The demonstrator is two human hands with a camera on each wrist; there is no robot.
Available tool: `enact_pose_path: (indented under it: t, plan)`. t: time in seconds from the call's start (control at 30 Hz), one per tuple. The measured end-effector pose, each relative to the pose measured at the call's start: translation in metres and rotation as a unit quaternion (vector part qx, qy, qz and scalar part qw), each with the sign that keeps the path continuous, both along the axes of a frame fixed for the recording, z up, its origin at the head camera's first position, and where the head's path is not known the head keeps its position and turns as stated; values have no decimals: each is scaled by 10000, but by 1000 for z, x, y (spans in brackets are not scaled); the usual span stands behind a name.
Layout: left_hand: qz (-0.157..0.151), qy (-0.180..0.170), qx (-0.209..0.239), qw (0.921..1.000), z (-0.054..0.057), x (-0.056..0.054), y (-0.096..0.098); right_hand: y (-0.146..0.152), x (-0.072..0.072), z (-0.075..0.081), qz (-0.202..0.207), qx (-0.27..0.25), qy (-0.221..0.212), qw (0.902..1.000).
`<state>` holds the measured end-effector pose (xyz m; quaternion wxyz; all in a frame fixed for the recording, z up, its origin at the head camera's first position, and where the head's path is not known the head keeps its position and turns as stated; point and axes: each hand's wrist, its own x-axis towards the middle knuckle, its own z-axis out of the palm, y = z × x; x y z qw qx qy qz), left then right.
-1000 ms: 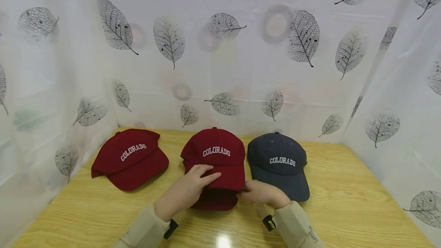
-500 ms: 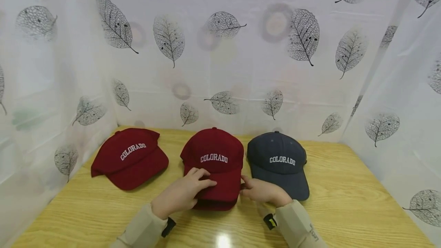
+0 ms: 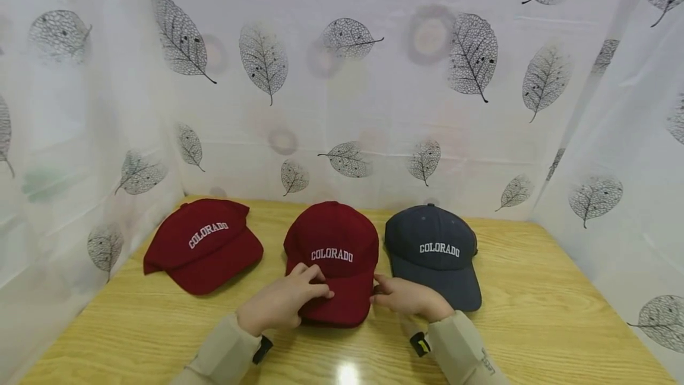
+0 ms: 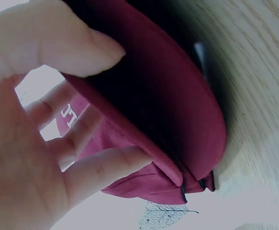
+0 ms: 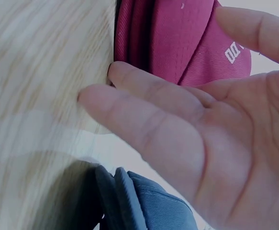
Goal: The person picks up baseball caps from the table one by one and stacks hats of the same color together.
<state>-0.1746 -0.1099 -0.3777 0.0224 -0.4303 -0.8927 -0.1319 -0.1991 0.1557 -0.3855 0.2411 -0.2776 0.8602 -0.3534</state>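
Note:
Two red baseball caps are stacked at mid-table; the upper red cap point(image 3: 333, 230) has white COLORADO lettering and covers nearly all of the other. My left hand point(image 3: 283, 303) pinches the left edge of its brim, thumb underneath and fingers on top. In the left wrist view, the lower red cap's brim point(image 4: 204, 120) shows beneath, with a dark gap between the two brims. At the stack's right side is my right hand point(image 3: 408, 297). Its fingers point(image 5: 149, 91) extend fairly straight beside the brim edges, and the thumb stands apart.
Another red cap point(image 3: 205, 248) lies tilted at the left. A navy COLORADO cap point(image 3: 433, 248) sits close to the right of the stack, just behind my right hand. The wooden table point(image 3: 534, 314) is backed by a leaf-print curtain point(image 3: 342, 94).
The upper red cap has come down and toward me, so its brim now covers the lower brim in the head view. My left hand moved slightly down with it; the right hand barely moved.

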Motion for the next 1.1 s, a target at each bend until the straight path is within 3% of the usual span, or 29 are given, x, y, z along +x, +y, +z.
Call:
enact_pose_path:
  t: [0.43, 0.83, 0.97, 1.1]
  plan:
    - [-14, 31, -157, 9999, -5, -3, 1, -1, 1, 2, 65, 214, 205, 9995]
    - [-88, 13, 51, 9999, -7, -6, -5, -2, 2, 2, -22, 78, -105, 9999]
    - [27, -270, 91, 9996, -5, -6, -8, -2, 2, 2, 0, 73, -114, 9999]
    - [438, -834, 270, 9952, -2, -8, -13, -2, 1, 2, 10, 129, -88, 9999]
